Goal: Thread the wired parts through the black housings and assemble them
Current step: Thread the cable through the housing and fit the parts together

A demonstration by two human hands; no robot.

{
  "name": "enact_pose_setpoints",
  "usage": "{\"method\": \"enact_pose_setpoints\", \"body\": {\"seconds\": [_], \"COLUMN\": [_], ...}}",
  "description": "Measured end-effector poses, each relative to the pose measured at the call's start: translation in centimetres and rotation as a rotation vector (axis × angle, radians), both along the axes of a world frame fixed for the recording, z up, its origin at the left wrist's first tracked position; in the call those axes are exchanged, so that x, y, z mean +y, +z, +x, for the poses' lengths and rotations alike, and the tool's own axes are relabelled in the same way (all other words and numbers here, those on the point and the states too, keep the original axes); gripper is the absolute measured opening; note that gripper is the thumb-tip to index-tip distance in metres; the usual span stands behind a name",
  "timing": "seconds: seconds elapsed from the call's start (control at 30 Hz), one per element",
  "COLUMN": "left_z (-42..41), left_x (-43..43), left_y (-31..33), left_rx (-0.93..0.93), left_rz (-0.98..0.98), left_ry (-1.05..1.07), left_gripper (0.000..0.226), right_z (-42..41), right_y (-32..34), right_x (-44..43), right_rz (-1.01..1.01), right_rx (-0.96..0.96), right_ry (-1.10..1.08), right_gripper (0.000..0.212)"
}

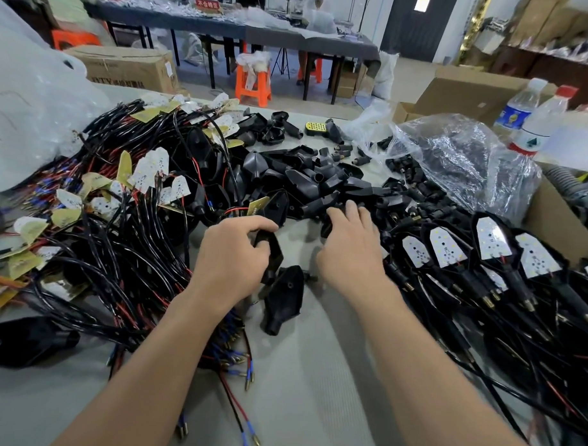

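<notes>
My left hand (pixel 233 254) grips a black housing (pixel 274 255) with its fingers curled round it, and red and black wires trail down below the wrist. Beside it another black housing (pixel 283 299) lies flat on the table. My right hand (pixel 350 248) reaches into the pile of loose black housings (pixel 314 183), its fingertips on a black piece; whether it grips that piece is hidden. A large tangle of wired LED boards (pixel 119 223) covers the left of the table. Assembled units (pixel 484 259) with white boards in black housings lie in a row at the right.
A clear plastic bag (pixel 454 161) holding small black connectors sits at the back right, with two water bottles (pixel 536 121) and a cardboard box (pixel 552 228) beyond it. White plastic bags (pixel 30 113) stand at the left. Bare grey table (pixel 297 389) shows between my forearms.
</notes>
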State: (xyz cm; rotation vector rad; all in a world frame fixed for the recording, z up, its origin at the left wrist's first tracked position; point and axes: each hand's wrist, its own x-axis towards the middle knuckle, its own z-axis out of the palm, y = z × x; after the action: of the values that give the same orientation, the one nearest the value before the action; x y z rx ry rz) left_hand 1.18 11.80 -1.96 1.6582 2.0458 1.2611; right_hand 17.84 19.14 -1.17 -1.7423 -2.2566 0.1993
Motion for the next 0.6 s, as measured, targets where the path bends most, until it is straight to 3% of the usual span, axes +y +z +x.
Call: {"method": "enact_pose_setpoints", "body": {"seconds": [0.17,0.33,0.43,0.53,0.6], "left_z": [-0.6,-0.7,-0.8,-0.8,-0.8], "left_x": [0.1,0.3,0.2,0.3,0.4], "left_y": [0.1,0.0,0.1,0.3,0.3], "left_rx": [-0.026,-0.075,-0.109,-0.168,-0.198], "left_rz": [-0.010,-0.011,0.011,0.044,0.037], "left_ry": [0.032,0.033,0.032,0.005,-0.012], "left_gripper": [0.035,0.034,0.033,0.033,0.033], "right_z": [-0.2,0.6,0.3,0.0,-0.2], "right_y": [0.1,1.3,2.2,3.1,3.2], "right_x": [2.4,4.3,4.2,3.4,3.0], "right_rz": [0.054,-0.065,-0.001,0.109,0.046], "right_rx": [-0.134,-0.331,-0.258,-0.045,-0.088], "right_ry": [0.045,0.059,0.096,0.040,0.060], "right_gripper": [0.039,0.050,0.036,0.021,0.026]}}
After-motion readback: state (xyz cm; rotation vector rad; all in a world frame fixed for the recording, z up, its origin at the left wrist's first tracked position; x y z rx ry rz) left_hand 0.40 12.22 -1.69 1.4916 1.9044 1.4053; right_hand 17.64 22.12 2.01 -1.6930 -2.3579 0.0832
